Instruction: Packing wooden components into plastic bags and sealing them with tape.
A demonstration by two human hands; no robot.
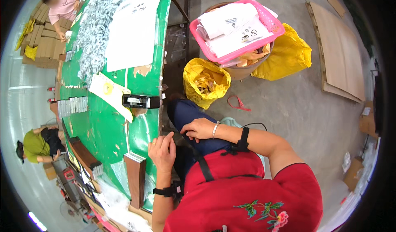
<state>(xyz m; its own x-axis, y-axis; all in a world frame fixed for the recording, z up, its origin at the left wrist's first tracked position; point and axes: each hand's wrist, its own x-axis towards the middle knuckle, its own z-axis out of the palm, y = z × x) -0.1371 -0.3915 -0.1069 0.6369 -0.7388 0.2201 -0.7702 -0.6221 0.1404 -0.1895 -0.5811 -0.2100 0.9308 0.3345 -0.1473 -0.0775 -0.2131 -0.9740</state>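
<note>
My left hand (162, 153) is raised beside the near edge of the green table (142, 135), its fingers loosely bent and apart with nothing visible in them. A ring and a black wrist strap are on that arm. My right hand (199, 129) rests over my blue-trousered leg, fingers slack and apart, and it appears to hold nothing. Closest to my left hand on the table are a black tape dispenser (141, 101) and a stack of brown strips (135, 178) standing near the edge. A pale yellow paper sheet (110, 92) lies partly beside the dispenser.
Grey-blue small parts (97, 34) and white sheets (134, 38) cover the far table. Grey blocks (73, 106) line its left side. At right stand a pink basket (237, 58) on a bin and yellow bags (286, 56). Two people work beyond the table.
</note>
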